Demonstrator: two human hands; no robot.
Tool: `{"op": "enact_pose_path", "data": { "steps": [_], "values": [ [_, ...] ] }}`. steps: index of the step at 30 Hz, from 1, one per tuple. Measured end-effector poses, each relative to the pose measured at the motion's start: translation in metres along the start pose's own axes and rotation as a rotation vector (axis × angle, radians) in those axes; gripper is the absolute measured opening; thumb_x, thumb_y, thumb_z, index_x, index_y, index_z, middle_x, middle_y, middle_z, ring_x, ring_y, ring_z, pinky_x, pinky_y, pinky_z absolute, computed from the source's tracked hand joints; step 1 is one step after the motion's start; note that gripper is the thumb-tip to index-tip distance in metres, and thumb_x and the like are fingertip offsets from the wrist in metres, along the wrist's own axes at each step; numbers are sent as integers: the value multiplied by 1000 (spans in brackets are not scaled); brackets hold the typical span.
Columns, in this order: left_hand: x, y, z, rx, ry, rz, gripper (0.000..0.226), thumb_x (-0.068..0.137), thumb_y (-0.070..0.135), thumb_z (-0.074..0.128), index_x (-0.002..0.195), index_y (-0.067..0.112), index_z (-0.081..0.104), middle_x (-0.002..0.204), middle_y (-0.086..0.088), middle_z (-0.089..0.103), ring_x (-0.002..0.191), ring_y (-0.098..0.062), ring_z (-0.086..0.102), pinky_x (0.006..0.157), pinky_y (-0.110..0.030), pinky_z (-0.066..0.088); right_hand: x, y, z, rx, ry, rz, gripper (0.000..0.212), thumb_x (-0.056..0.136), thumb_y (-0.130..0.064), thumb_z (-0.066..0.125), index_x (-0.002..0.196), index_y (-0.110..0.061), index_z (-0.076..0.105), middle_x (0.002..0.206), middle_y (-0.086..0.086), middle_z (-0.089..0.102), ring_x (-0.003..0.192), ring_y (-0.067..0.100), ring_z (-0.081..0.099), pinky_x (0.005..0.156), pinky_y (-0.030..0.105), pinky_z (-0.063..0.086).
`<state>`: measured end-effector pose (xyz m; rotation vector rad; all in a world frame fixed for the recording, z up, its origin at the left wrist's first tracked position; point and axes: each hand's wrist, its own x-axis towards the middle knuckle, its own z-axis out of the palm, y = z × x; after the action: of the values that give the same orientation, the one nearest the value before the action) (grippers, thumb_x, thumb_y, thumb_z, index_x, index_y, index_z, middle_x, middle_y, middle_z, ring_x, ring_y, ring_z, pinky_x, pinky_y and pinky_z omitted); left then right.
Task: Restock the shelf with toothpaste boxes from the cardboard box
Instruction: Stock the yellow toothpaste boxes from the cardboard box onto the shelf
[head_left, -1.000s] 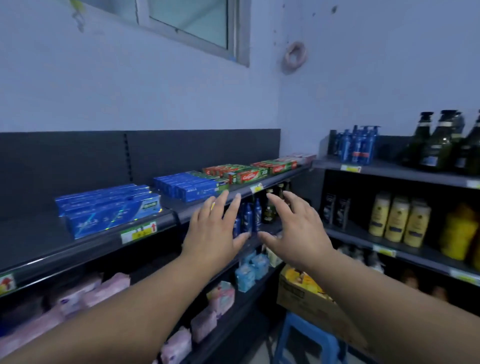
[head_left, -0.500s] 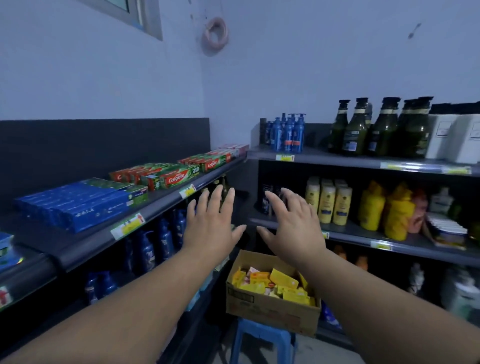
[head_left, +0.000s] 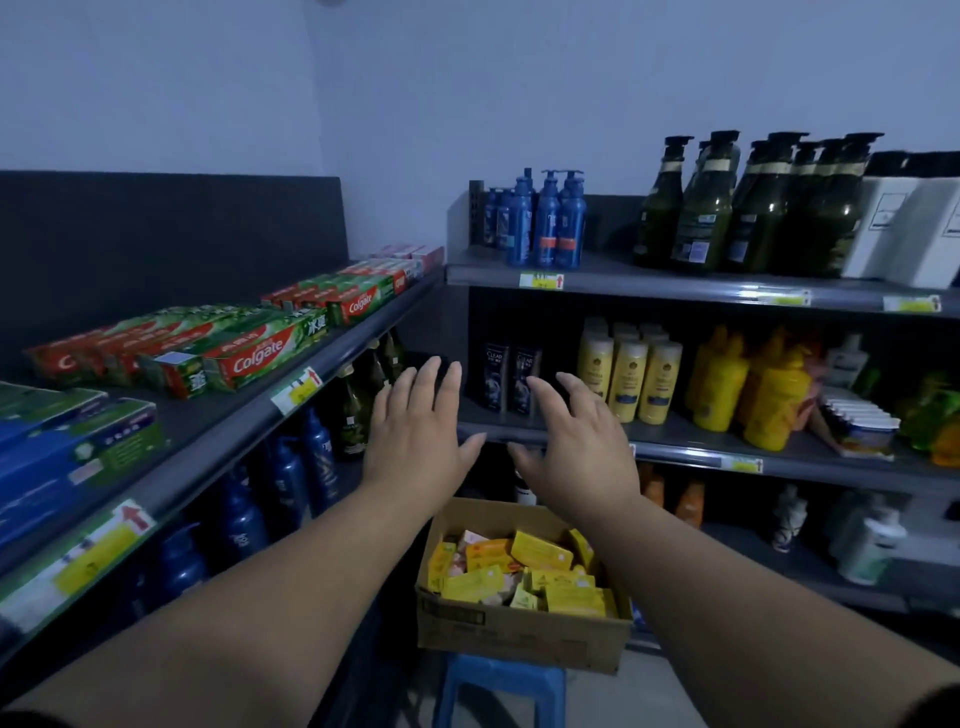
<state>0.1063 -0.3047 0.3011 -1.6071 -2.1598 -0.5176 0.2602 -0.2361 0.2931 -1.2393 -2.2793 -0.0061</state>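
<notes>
View swung right; cardboard box (head_left: 519, 631) on stool (head_left: 497, 676)

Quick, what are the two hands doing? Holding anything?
Left hand: open, fingers spread, holding nothing.
Right hand: open, fingers spread, holding nothing.

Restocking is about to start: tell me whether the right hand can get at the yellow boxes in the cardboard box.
Probably yes. The right hand is open and empty, above the cardboard box, whose top is open with the yellow boxes exposed; nothing lies between.
</notes>
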Motion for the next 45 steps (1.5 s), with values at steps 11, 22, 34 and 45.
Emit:
{"op": "enact_pose_path", "data": {
  "steps": [11,22,34,45],
  "values": [
    [101,50,132,36,-48,-60,80,92,56,43,153,18,7,160,-5,10,146,-24,11,119,-41,12,95,117,86,55,-82,-15,71,90,-51,54,151,-32,21,158,1,19,144,22,24,115,39,28],
    [128,67,294,16,-269,-129,79,86,52,60,148,13,30,153,-9,32,138,-29,33,110,-46,31,140,240,218,57,-372,20,68,92,-49,53,150,-30,24,157,4,21,142,26,27,111,44,35],
    [51,57,479,-55,-602,-120,78,70,50,76,133,12,53,137,-11,53,122,-34,54,99,-50,44,68,291,363,47,-675,247,71,89,-49,54,150,-36,22,158,-1,18,142,24,27,108,38,37],
    [31,63,561,-118,-743,-40,74,88,52,54,149,21,28,155,-4,27,138,-24,31,108,-42,32,58,323,442,63,-732,411,69,91,-37,58,150,-33,22,161,0,9,144,26,21,111,38,31]
  ]
}}
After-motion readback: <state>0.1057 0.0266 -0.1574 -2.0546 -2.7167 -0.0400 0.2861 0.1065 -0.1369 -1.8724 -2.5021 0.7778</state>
